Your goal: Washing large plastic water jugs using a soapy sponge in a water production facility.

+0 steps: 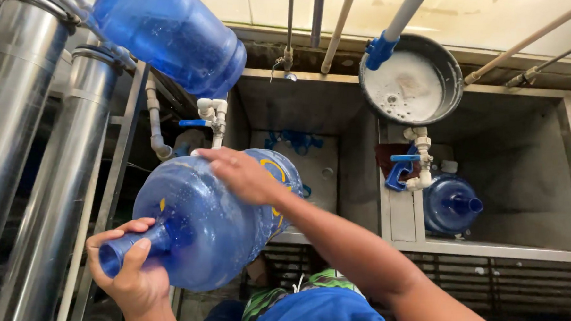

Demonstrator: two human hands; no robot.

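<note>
I hold a large translucent blue water jug (205, 228) on its side in front of me, its open neck pointing to the lower left. My left hand (133, 270) is wrapped around the neck near the mouth. My right hand (241, 175) lies flat on the jug's upper side, fingers spread toward the left. The jug hangs above the near edge of a steel wash basin (311, 159).
A second blue jug (177, 37) sits tilted at the upper left beside two tall steel cylinders (35, 165). A third jug (451, 204) stands in the right basin under white taps with blue handles. A round dark tub of foamy water (410, 84) rests behind.
</note>
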